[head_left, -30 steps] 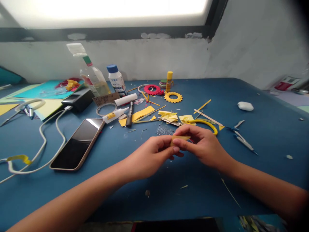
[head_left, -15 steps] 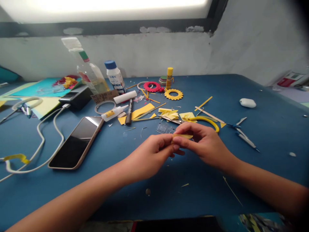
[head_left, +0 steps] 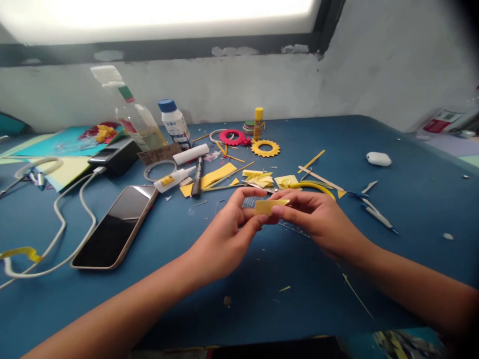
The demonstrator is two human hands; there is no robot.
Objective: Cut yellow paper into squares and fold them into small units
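Observation:
Between my two hands, above the blue table, is a small folded piece of yellow paper (head_left: 265,206). My left hand (head_left: 235,227) pinches its left end, thumb in front and fingers behind. My right hand (head_left: 316,214) grips the right end between thumb and fingers. Just beyond the fingers lie several yellow paper pieces (head_left: 258,178) and scissors with a yellow handle (head_left: 318,185), whose blades are partly hidden. A clear plastic ruler (head_left: 294,228) shows in part beneath my hands.
A phone (head_left: 114,227) lies at left beside a white cable (head_left: 63,219). Behind are a glue bottle (head_left: 174,178), a black marker (head_left: 197,177), a red paper ring (head_left: 232,137), a yellow paper ring (head_left: 265,148) and a glue stick (head_left: 258,123). A drawing compass (head_left: 374,204) rests at right.
The yellow paper has been turned so that a broader flat face shows. My left index finger has lifted, and the left hand has shifted slightly left. The whole view has moved a little.

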